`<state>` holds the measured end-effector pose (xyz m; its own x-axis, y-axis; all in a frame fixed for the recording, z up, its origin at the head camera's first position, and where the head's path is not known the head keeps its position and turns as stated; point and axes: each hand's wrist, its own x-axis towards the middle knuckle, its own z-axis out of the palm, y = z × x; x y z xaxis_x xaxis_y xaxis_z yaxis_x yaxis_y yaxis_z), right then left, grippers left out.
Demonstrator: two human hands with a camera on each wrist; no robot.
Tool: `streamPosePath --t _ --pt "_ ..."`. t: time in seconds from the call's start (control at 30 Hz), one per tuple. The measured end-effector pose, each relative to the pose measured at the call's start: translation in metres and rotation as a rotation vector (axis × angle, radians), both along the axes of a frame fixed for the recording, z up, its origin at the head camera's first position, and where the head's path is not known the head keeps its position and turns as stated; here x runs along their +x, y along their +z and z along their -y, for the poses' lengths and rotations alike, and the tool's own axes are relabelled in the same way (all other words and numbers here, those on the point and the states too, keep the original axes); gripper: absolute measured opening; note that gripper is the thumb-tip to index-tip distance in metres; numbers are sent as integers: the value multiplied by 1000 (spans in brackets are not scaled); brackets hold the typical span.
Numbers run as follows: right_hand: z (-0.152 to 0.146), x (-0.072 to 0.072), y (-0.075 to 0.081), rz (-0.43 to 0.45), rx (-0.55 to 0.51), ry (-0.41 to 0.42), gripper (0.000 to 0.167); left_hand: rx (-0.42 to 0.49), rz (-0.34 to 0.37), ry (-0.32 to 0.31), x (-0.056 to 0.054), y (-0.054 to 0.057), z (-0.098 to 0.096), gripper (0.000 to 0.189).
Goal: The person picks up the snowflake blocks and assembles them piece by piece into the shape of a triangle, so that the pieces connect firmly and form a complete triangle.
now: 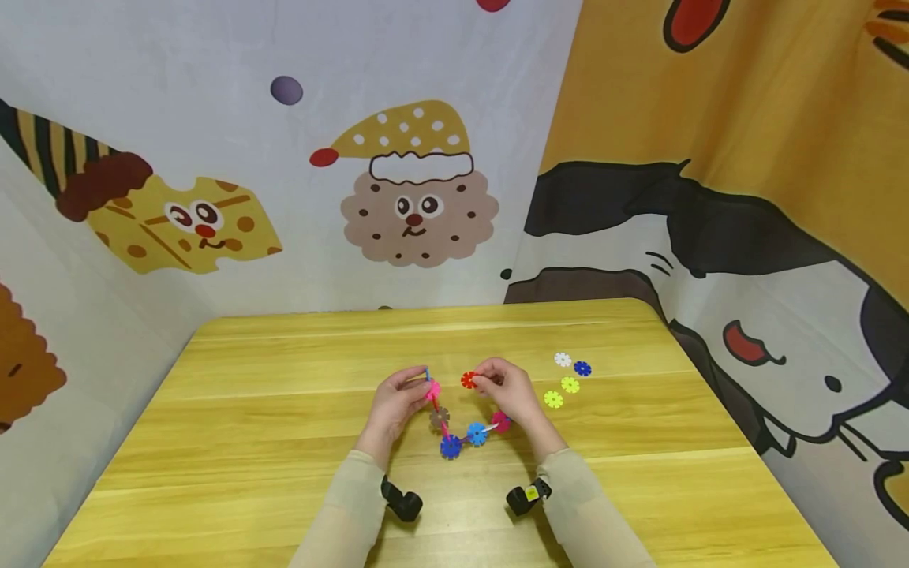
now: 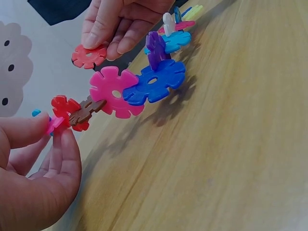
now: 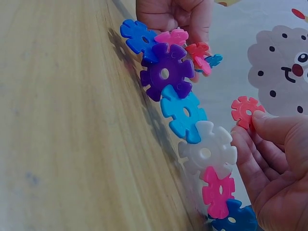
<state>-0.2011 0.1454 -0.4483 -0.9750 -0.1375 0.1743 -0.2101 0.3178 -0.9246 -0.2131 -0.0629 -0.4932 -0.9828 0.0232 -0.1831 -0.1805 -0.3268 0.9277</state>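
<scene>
A chain of interlocked plastic snowflake discs hangs in a curve from my left hand (image 1: 394,404), which pinches the pink disc (image 1: 434,390) near one end, beside a small blue one. Along the chain follow red, brown (image 2: 85,111), pink (image 2: 114,91), dark blue (image 2: 156,83), purple (image 3: 166,72), light blue (image 3: 184,113), white (image 3: 207,150) and pink (image 3: 218,192) discs. Between thumb and fingertips my right hand (image 1: 508,390) holds a loose red disc (image 3: 246,112), apart from the chain and a little right of the left hand's end.
Loose discs lie on the wooden table (image 1: 270,410) right of my right hand: a white one (image 1: 562,360), a blue one (image 1: 582,368) and two yellow-green ones, the upper (image 1: 570,385) and lower (image 1: 553,399). A cartoon-printed curtain (image 1: 298,237) hangs behind the table's far edge.
</scene>
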Motion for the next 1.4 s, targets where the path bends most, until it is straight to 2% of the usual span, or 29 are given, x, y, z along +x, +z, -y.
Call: streamPosePath --t 0.03,0.13,0.27,0.33,0.37,0.43,0.5,0.63,0.7,0.77,0.83,0.93,1.07,1.2,1.4 --pt "1 2 4 -8 1 2 6 2 -1 -2 0 0 0 43" --pt "-2 -8 -11 12 -25 12 6 -6 -6 -5 0 0 0 44" --pt "-1 -29 -30 213 -267 67 14 -6 -18 -6 1 0 0 45" --pt "6 -33 -27 332 -378 82 20 0 -27 -3 1 0 -1 46" --pt "9 -35 -25 374 -399 94 22 1 -28 1 1 0 -1 45" --pt "17 -40 -25 387 -333 120 24 -23 -35 10 2 0 -3 45" --pt "25 -43 -23 356 -194 146 26 -58 -39 23 3 0 -4 43" --pt "40 -47 -19 185 125 155 27 -106 -64 49 4 1 -7 40" --pt "44 -50 -18 118 207 148 25 -88 -71 63 4 1 -8 37" --pt "46 -53 -19 91 227 171 22 -66 -73 75 4 2 -9 33" --pt "46 -56 -22 104 200 220 21 -44 -65 88 4 2 -9 30" --pt "46 -61 -26 197 101 301 22 -41 -51 104 4 3 -9 26" --pt "46 -64 -30 320 -55 325 18 -80 -36 116 4 5 -11 26" --pt "48 -67 -33 355 -120 342 19 -96 -19 126 4 5 -12 26" --pt "47 -72 -38 407 -234 415 17 -73 9 135 2 3 -11 24"
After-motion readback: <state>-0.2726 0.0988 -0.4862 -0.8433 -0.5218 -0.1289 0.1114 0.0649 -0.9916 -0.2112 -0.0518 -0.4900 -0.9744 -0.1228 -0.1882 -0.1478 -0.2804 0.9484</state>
